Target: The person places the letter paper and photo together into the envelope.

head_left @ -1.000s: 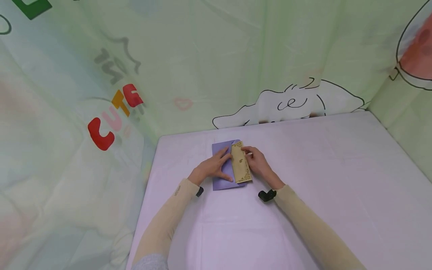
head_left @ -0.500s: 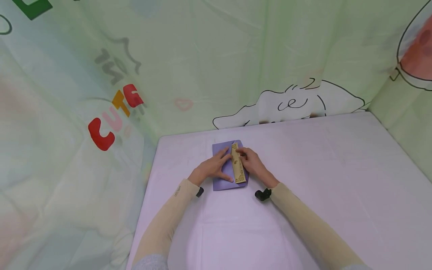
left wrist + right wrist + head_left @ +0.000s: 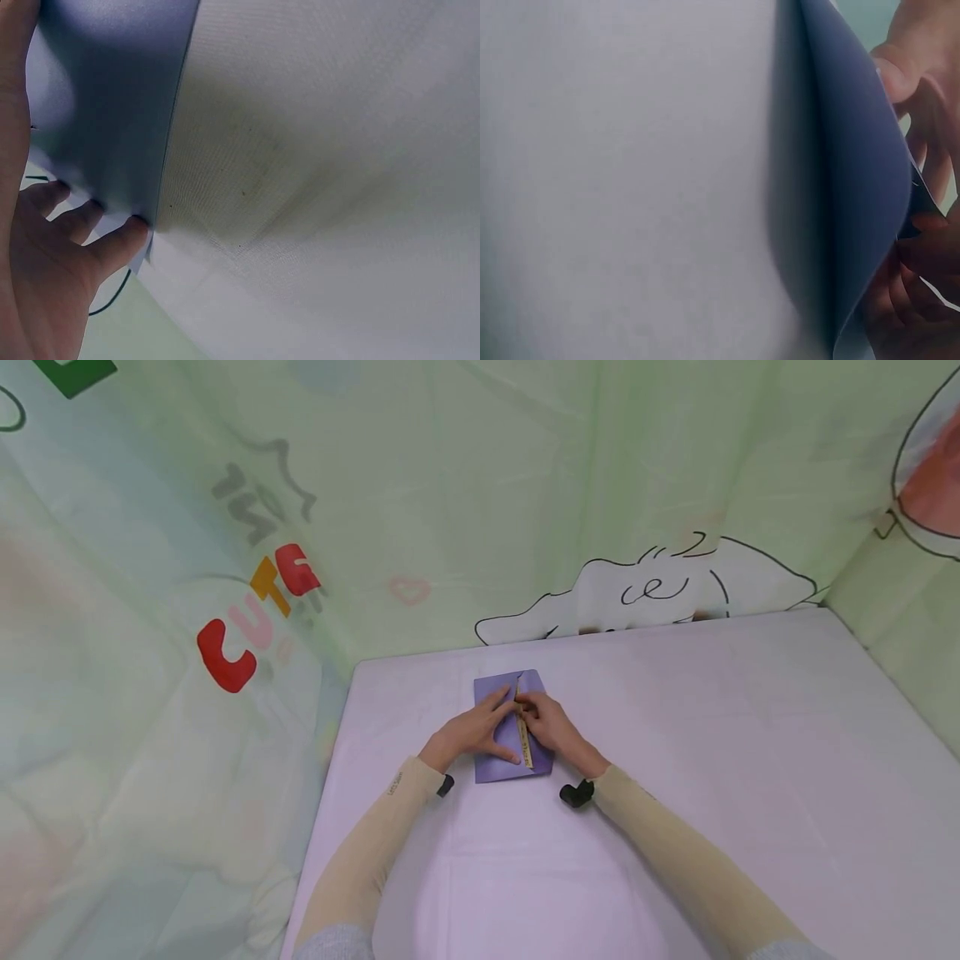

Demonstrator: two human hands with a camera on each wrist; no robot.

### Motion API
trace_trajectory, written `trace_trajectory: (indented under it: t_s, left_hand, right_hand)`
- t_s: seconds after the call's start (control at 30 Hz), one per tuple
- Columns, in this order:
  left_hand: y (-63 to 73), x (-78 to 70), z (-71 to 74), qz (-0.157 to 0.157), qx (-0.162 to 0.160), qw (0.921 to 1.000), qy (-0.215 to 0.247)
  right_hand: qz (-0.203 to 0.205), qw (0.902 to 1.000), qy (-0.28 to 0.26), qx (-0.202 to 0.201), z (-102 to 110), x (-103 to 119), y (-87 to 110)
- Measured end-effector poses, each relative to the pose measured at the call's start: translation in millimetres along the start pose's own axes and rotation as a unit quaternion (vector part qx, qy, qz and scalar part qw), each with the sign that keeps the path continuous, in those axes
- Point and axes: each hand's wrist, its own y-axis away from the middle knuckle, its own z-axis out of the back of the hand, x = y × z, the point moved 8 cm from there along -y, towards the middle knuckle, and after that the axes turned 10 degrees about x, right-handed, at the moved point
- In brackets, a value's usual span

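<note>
A purple envelope [image 3: 491, 768] lies on the table with its flap side to the right. A narrow strip of a gold patterned card [image 3: 527, 753] shows at the envelope's opening; the rest of it is inside. Spread across the envelope's left part, my left hand [image 3: 471, 732] presses it down with thumb and fingers apart. My right hand [image 3: 553, 725] pinches the card's right edge over the flap, the fingertips partly hidden. In the right wrist view the envelope's flap [image 3: 862, 165] bends up from the table, with fingers beside it at the right edge.
A pale pink cloth covers the table [image 3: 540, 877]. Behind and to the left hangs a printed curtain [image 3: 450, 493] with cartoon drawings and coloured letters. A black wrist camera [image 3: 576, 794] sits on the right wrist.
My right hand has moved left with the card, which has slid into the envelope until just a thin strip shows. My left hand has stayed in place on the envelope.
</note>
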Motion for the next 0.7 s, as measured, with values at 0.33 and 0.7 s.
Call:
trace_trajectory:
  t_s: [0.33,0.7]
  left_hand:
    - [0.0,-3.2,5.5,-0.006,-0.003,0.9999,-0.013]
    - [-1.3,1.0,-2.1,0.003,0.004,1.0,-0.007]
  right_hand:
    - [0.026,0.9988,0.025,-0.034,0.8,5.6,0.7]
    - [0.012,0.9995,0.006,-0.029,-5.0,1.6,1.1]
